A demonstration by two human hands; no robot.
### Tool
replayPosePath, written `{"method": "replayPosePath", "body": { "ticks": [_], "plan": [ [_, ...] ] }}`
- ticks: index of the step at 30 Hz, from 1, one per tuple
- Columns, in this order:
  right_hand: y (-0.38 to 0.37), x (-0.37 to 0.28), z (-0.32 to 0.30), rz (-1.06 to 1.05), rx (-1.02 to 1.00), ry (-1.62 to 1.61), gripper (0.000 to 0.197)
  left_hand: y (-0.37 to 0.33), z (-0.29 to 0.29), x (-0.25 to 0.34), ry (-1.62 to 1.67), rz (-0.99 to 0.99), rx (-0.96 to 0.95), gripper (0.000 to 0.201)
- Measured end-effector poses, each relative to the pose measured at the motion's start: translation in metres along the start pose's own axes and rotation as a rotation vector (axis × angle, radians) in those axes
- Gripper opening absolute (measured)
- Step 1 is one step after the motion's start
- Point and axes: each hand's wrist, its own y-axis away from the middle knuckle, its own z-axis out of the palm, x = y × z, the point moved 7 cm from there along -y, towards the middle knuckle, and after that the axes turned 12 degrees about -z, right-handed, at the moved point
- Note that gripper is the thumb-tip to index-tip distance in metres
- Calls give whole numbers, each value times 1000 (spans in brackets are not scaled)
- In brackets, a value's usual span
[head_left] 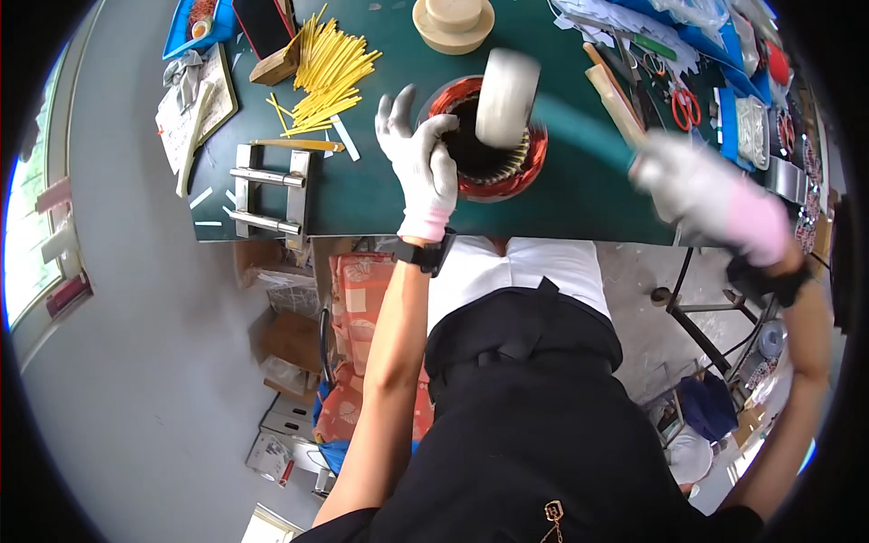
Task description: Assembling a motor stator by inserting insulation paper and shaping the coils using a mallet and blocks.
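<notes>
One right hand (690, 181), fingers clenched on mallet (507, 98), left hand (424, 167), fingers parted at coil (496, 188), illegible written sheet (174, 125)

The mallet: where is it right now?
In the head view, the mallet is in the upper middle, its handle in the right hand. Its blurred pale head overlaps the copper-wound ring, right of the left hand.

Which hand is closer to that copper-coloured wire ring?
Left. The left hand is at the left rim of the wire ring; the right hand is farther off, out to its right, holding a mallet.
</notes>
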Motion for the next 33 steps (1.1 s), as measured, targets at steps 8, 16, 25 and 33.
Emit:
{"method": "replayPosePath", "body": {
  "ticks": [8, 16, 25, 33],
  "plan": [
    [-7, 81, -33, -597, 723, 17, 30, 13, 1, -17, 31, -51, 111, 21],
    [12, -31, -86, -524, 534, -227, 34, 31, -6, -9, -21, -135, 160, 18],
    [-4, -38, -36, -392, 155, 430, 31, -9, -4, -1, -20, 26, 35, 28],
    [-5, 6, 59, -587, 48, 453, 19, -2, 12, -1, -1, 21, -5, 23]
  ]
}}
